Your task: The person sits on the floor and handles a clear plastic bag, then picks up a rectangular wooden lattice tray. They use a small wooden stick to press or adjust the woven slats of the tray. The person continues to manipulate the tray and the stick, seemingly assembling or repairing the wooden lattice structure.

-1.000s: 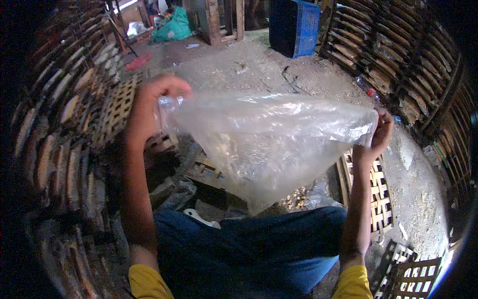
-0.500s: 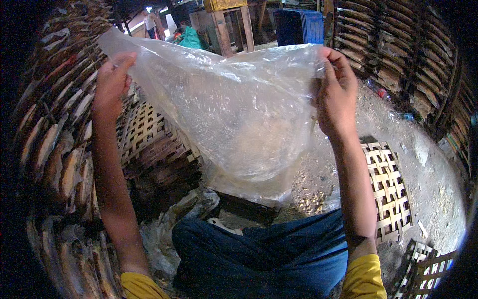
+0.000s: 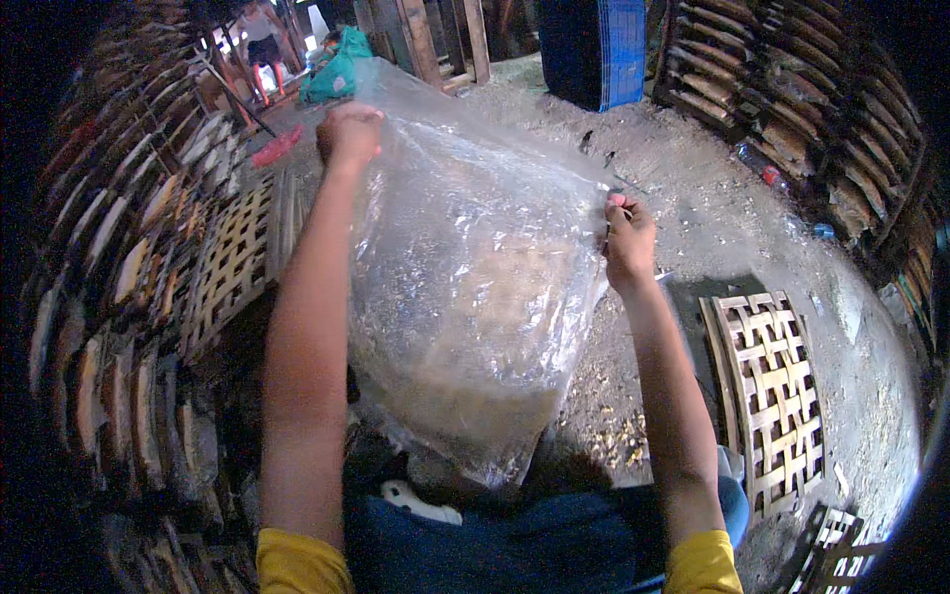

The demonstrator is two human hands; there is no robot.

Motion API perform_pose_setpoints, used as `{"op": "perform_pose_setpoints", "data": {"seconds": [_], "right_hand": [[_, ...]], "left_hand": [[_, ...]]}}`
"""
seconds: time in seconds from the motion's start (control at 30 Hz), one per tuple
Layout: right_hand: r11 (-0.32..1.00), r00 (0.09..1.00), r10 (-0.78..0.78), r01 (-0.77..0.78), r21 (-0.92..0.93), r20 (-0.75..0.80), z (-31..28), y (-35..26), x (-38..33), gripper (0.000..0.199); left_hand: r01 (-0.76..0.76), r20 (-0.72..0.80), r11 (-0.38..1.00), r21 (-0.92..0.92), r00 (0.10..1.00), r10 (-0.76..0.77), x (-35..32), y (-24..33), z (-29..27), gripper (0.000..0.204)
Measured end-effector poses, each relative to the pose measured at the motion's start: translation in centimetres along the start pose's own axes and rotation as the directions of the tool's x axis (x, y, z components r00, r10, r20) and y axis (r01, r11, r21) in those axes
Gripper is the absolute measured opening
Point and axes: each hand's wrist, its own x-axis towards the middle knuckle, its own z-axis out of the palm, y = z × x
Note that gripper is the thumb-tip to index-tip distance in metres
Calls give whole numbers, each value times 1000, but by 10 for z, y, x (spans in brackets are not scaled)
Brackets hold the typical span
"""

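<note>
A large clear plastic sheet [image 3: 465,247], perhaps a bag, hangs spread out in front of me. My left hand [image 3: 350,136] is closed on its upper left edge, with the arm stretched far forward. At its right edge my right hand [image 3: 629,238] pinches the plastic between thumb and fingers. The lower end of the sheet droops close to my legs in dark blue cloth [image 3: 534,544]. Something light brown and flat shows blurred through the plastic; I cannot make out what it is.
Woven bamboo panels stand at the left [image 3: 230,259] and lie on the floor at the right [image 3: 782,386]. Stacked racks line both sides. Blue crates [image 3: 618,59], a green sack [image 3: 338,65] and a distant person [image 3: 262,45] are at the back. A pale slipper [image 3: 421,502] shows below.
Both hands have reached farther forward, and the left has come inward to the right. The plastic sheet now stretches away from me. My view has shifted, showing more floor behind it.
</note>
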Motion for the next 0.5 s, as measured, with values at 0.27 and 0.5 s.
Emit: {"op": "perform_pose_setpoints", "data": {"seconds": [0.27, 0.5], "right_hand": [[829, 981, -191, 139, -542, -39, -64, 130, 73, 18], [574, 970, -240, 162, -803, 24, -81, 183, 85, 27]], "left_hand": [[404, 164, 871, -280, 914, -371, -59, -17, 175, 18], [378, 191, 831, -409, 926, -327, -92, -87, 257, 18]]}}
